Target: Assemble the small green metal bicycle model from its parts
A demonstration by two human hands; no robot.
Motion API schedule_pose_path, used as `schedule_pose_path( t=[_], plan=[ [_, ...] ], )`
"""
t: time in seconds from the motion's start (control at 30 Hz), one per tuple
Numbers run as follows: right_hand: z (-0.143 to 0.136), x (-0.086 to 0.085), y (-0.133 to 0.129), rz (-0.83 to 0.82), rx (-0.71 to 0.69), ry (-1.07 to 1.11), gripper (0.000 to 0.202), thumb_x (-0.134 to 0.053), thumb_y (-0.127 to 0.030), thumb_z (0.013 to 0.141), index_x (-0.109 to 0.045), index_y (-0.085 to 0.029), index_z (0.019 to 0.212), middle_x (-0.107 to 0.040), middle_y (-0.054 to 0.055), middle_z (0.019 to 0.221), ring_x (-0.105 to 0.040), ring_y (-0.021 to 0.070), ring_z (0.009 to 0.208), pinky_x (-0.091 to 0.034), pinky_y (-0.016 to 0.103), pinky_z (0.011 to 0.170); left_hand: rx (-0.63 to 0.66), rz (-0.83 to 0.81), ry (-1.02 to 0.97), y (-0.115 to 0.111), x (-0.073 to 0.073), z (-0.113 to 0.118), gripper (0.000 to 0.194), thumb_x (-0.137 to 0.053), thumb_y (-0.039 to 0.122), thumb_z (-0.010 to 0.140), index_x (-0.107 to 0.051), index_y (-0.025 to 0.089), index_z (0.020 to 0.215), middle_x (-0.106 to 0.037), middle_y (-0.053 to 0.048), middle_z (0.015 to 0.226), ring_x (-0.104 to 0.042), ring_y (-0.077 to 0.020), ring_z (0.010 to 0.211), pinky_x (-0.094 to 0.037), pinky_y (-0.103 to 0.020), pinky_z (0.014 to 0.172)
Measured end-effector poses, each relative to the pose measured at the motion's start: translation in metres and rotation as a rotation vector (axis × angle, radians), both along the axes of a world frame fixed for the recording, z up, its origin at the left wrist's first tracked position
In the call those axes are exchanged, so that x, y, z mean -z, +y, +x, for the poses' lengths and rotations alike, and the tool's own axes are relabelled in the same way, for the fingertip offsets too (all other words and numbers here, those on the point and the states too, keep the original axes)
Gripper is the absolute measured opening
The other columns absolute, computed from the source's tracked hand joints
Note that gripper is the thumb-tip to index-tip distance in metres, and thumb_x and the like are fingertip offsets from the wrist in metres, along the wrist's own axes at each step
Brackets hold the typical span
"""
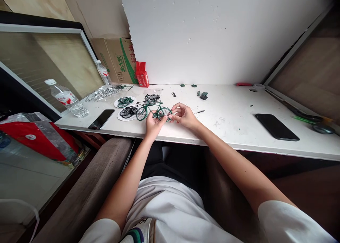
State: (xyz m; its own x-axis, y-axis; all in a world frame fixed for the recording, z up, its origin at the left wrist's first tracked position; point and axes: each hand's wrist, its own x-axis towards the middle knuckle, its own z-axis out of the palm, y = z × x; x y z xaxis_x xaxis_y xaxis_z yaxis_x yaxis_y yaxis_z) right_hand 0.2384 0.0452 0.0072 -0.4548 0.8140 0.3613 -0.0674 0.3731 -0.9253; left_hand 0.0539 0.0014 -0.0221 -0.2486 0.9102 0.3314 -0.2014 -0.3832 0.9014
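A green model bicycle (pixel 153 110) is held up over the table's front part, its wheels to the left and right. My left hand (pixel 154 125) grips it from below, near the middle of the frame and the right wheel. At that right wheel, my right hand (pixel 184 116) has its thumb and fingers pinched together on the wheel's edge; whether a small part is between the fingertips is too small to tell. Behind and left of the model lie a white plate with black bicycle parts (pixel 128 112) and another with green bicycle parts (pixel 124 101). A further dark model bicycle (pixel 152 99) is just behind.
On the white table (pixel 223 119) lie a phone (pixel 101 119) at left and a larger one (pixel 277 126) at right. Water bottles (pixel 66 97), a carton (pixel 117 60) and a red box (pixel 142 74) stand at left. Small dark pieces (pixel 204 97) and a thin tool (pixel 199 112) lie behind my right hand.
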Motion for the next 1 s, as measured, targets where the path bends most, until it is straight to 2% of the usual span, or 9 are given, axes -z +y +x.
schedule_pose_path(
  t=[0.23,0.73,1.0],
  plan=[
    [-0.0010,-0.0030,-0.0032,0.018,0.012,-0.017,0.054,-0.090,-0.060,0.078,-0.060,-0.021,0.101,-0.071,0.003,0.089,-0.075,0.0195,0.069,-0.051,0.025,0.049,0.039,0.009,0.017,-0.0007,0.0017,-0.0007,0.058,-0.095,0.045,0.071,-0.061,0.019,0.110,-0.080,-0.010,0.103,-0.079,-0.0231,0.093,-0.063,-0.039,0.092],
    [-0.0015,-0.0073,-0.0079,-0.005,0.000,-0.009,0.051,-0.091,-0.058,0.076,-0.063,-0.020,0.096,-0.071,0.004,0.090,-0.075,0.0197,0.069,-0.055,0.027,0.051,0.017,0.000,0.023,-0.0001,0.0014,-0.0015,0.056,-0.096,0.041,0.068,-0.060,0.019,0.106,-0.078,-0.008,0.100,-0.077,-0.0216,0.090,-0.061,-0.038,0.091],
    [-0.0012,-0.0063,-0.0068,-0.027,-0.009,0.008,0.056,-0.094,-0.054,0.074,-0.056,-0.022,0.102,-0.071,0.002,0.090,-0.075,0.0193,0.067,-0.050,0.026,0.048,0.009,0.004,0.041,-0.0039,-0.0030,-0.0005,0.056,-0.096,0.042,0.069,-0.060,0.019,0.105,-0.079,-0.008,0.100,-0.077,-0.0216,0.089,-0.062,-0.037,0.089]
  ],
)
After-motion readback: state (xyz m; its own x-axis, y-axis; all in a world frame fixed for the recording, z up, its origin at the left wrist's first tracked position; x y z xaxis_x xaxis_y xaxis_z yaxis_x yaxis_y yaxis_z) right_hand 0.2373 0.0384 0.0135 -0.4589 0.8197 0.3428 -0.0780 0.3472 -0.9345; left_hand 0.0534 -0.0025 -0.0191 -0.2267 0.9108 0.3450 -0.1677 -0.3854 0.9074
